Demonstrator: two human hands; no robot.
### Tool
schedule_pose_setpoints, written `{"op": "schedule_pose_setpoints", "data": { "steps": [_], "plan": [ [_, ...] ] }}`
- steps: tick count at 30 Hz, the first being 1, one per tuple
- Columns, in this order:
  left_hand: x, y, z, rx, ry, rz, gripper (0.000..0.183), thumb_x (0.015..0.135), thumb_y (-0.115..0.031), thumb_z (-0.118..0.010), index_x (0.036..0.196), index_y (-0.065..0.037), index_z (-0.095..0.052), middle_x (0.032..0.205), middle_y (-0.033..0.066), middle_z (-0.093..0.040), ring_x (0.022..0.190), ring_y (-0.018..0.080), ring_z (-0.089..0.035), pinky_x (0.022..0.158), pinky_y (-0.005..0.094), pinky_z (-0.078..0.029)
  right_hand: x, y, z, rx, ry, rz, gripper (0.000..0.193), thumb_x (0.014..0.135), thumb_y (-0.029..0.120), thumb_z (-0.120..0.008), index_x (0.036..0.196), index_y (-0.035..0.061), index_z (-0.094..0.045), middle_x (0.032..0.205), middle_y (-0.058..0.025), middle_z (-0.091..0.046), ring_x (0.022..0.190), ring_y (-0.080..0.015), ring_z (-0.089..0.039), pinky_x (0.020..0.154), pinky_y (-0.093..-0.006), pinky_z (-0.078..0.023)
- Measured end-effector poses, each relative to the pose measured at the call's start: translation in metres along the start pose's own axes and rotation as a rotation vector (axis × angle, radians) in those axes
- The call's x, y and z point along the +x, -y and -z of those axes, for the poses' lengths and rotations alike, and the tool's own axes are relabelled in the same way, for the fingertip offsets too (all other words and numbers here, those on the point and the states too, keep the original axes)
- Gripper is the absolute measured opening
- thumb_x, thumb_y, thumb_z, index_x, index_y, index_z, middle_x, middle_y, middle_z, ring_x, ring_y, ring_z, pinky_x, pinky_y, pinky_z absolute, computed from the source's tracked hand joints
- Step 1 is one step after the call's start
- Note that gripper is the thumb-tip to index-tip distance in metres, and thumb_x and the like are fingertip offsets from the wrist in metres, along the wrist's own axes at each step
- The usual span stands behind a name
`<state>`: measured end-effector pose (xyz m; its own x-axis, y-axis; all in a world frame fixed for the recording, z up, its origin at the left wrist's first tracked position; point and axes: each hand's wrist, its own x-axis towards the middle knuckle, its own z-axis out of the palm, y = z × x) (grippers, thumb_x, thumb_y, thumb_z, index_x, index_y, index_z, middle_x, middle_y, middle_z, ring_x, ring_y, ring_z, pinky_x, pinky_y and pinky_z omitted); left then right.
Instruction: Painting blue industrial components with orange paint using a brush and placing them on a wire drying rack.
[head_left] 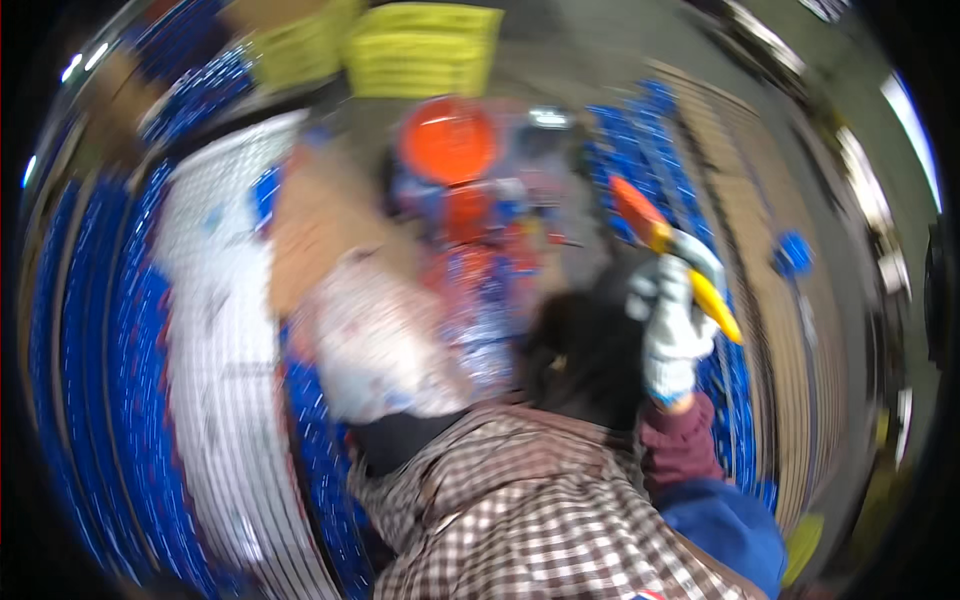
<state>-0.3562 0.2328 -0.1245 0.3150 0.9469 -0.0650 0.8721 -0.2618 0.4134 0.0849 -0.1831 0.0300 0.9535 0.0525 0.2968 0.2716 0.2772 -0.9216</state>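
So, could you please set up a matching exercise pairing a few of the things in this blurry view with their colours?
Things:
1. Round lid-like thing at top centre
2. Crates at the top edge
3. Glove on the raised right hand
4. Checked sleeve at the bottom

Colours:
A. Yellow
B. Brown and white
C. Orange
D. White

Pairs: 1-C, 2-A, 3-D, 4-B
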Motion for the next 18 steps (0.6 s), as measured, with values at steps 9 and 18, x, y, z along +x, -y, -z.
{"op": "schedule_pose_setpoints", "data": {
  "steps": [9,18],
  "plan": [
    [-0.045,-0.092,0.028,0.221,-0.326,-0.195,0.050,0.075,-0.033,-0.074,0.118,-0.010,-0.062,0.118,0.0170,-0.062,0.110,0.0359,-0.056,0.092,0.0482,-0.044,0.110,0.032,0.264,-1.353,-0.113,0.556,0.022,0.092,0.011,-0.053,0.112,0.0134,-0.060,0.100,-0.0133,-0.068,0.084,-0.0318,-0.067,0.071,-0.0420,-0.051],
    [-0.042,-0.160,0.033,0.047,-0.555,-0.392,0.069,0.082,-0.050,-0.069,0.134,-0.009,-0.052,0.132,0.0215,-0.054,0.119,0.0385,-0.051,0.102,0.0500,-0.039,0.173,0.028,0.371,-2.000,-0.006,0.362,0.023,0.091,0.019,-0.047,0.111,0.0244,-0.057,0.096,-0.0086,-0.062,0.077,-0.0318,-0.064,0.066,-0.0439,-0.050]
  ]
}}
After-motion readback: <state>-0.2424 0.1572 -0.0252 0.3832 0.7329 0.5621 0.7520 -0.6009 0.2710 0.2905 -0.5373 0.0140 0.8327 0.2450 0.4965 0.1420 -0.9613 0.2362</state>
